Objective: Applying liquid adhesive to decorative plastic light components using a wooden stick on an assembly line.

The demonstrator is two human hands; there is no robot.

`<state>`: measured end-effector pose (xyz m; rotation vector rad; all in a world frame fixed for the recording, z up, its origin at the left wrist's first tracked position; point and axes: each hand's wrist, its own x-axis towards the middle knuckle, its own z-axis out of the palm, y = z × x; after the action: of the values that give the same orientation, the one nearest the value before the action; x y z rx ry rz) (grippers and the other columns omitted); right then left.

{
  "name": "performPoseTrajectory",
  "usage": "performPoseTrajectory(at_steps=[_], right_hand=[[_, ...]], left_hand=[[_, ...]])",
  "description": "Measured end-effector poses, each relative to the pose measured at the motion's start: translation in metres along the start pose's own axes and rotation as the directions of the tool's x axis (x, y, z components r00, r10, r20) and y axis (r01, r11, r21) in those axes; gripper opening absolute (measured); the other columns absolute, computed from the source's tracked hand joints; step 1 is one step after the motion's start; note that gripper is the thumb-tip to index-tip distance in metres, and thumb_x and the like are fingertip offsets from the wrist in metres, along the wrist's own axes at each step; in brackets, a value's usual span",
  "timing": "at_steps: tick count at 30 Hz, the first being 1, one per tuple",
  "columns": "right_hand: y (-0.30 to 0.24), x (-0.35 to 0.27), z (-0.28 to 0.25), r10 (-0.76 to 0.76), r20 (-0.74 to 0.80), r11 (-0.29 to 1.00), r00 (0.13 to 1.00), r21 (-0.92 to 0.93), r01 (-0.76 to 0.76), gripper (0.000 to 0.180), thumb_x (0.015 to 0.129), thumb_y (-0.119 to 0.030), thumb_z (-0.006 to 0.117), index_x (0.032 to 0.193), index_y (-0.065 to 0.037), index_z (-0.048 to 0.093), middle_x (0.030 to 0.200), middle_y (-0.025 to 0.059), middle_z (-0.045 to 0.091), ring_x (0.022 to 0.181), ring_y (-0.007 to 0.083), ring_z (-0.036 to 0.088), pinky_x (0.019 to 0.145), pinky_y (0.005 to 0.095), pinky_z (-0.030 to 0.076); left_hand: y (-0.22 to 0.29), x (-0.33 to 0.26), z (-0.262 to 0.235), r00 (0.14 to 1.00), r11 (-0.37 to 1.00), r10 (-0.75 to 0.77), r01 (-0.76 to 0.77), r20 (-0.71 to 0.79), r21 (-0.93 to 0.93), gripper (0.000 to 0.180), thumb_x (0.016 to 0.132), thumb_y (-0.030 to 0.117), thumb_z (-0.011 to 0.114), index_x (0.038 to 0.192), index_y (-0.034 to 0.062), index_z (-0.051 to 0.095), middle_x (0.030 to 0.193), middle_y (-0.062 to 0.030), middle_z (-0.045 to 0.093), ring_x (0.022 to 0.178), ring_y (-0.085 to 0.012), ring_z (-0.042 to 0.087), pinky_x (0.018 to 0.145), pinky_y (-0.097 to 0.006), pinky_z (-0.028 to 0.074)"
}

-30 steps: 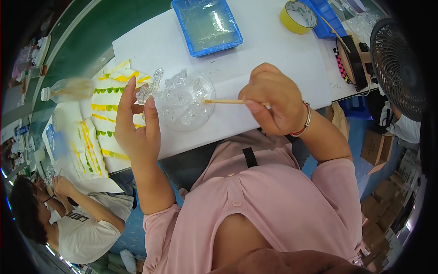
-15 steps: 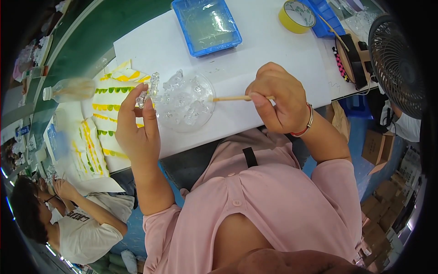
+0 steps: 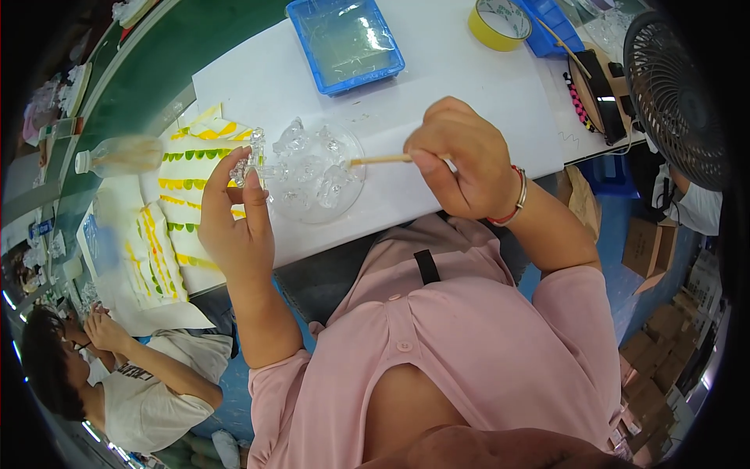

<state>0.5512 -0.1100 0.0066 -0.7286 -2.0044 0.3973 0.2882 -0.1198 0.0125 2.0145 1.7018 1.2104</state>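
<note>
My left hand [image 3: 238, 207] pinches a clear plastic figure [image 3: 256, 160] between thumb and fingertips, above the left rim of a round clear dish [image 3: 306, 215]. Several clear figures of the same glassy look [image 3: 330, 186] lie in that dish. A thin wooden stick [image 3: 383, 159] is gripped in my right hand [image 3: 465, 160], its fingers curled round one end. The stick points left, and its tip is over the dish's right part, near the clear figures. From this view I cannot tell whether the tip touches one.
Behind the dish stands a blue tray [image 3: 363, 78] with clear liquid or gel. Patterned strips [image 3: 191, 184] and a plastic bottle [image 3: 125, 155] lie left. Yellow tape [image 3: 498, 27], a blue bin [image 3: 551, 31] and a black fan [image 3: 676, 102] are right. A co-worker [image 3: 148, 383] sits at left.
My right hand has moved a little left and up with the stick, whose tip now reaches farther over the dish. The left hand stays nearly in place, still pinching the clear figure.
</note>
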Motion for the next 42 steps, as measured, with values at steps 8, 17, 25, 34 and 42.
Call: performPoseTrajectory(at_steps=[8, 17, 25, 34, 42], right_hand=[[-0.006, -0.008, -0.002, -0.009, 0.005, 0.999, 1.000, 0.036, 0.009, 0.003, 0.083, -0.001, 0.057, 0.085, -0.003, 0.056, 0.074, 0.0074, 0.058, 0.063, 0.0250, 0.050, 0.061, 0.0335, 0.043], [-0.002, -0.008, -0.004, -0.016, -0.025, 0.998, 1.000, -0.055, 0.014, 0.003, 0.083, -0.001, 0.056, 0.084, -0.003, 0.056, 0.075, 0.0079, 0.059, 0.063, 0.0257, 0.050, 0.062, 0.0351, 0.043], [0.000, -0.005, -0.002, -0.023, -0.073, 0.994, 0.997, -0.106, 0.015, 0.004, 0.081, 0.000, 0.057, 0.084, -0.003, 0.056, 0.072, 0.0079, 0.057, 0.059, 0.0258, 0.049, 0.062, 0.0358, 0.043], [-0.018, -0.014, -0.005, -0.033, 0.023, 0.999, 0.999, 0.011, 0.033, 0.005, 0.081, -0.001, 0.056, 0.085, -0.003, 0.056, 0.071, 0.0069, 0.056, 0.059, 0.0250, 0.049, 0.063, 0.0364, 0.044], [-0.025, -0.017, -0.001, -0.087, 0.052, 0.996, 0.995, 0.025, 0.086, 0.005, 0.080, 0.000, 0.056, 0.085, -0.003, 0.055, 0.074, 0.0078, 0.058, 0.059, 0.0255, 0.049, 0.063, 0.0369, 0.044]], left_hand=[[0.002, 0.000, 0.000, 1.000, 1.000, -0.006, 0.006, 0.003, 0.021, 0.022, 0.090, 0.014, 0.061, 0.110, 0.0042, 0.062, 0.097, -0.0050, 0.068, 0.056, -0.0103, 0.060, 0.058, -0.022, 0.047], [0.003, -0.003, 0.001, 0.999, 0.999, -0.035, 0.034, -0.026, -0.033, 0.024, 0.090, 0.015, 0.063, 0.111, 0.0031, 0.061, 0.102, -0.0064, 0.067, 0.055, -0.0106, 0.061, 0.056, -0.021, 0.047], [0.006, -0.006, -0.002, 0.998, 0.997, -0.070, 0.070, 0.001, -0.034, 0.025, 0.089, 0.014, 0.063, 0.111, 0.0019, 0.060, 0.107, -0.0097, 0.066, 0.054, -0.0111, 0.061, 0.055, -0.022, 0.048], [0.005, -0.015, -0.001, 0.997, 0.985, -0.068, 0.064, -0.022, -0.161, 0.028, 0.087, 0.005, 0.065, 0.112, -0.0004, 0.056, 0.114, -0.0155, 0.063, 0.063, -0.0132, 0.063, 0.053, -0.022, 0.053], [0.010, -0.026, -0.005, 0.996, 0.976, -0.088, 0.089, 0.015, -0.200, 0.028, 0.086, 0.003, 0.063, 0.112, -0.0003, 0.053, 0.120, -0.0183, 0.060, 0.069, -0.0145, 0.065, 0.054, -0.022, 0.054]])
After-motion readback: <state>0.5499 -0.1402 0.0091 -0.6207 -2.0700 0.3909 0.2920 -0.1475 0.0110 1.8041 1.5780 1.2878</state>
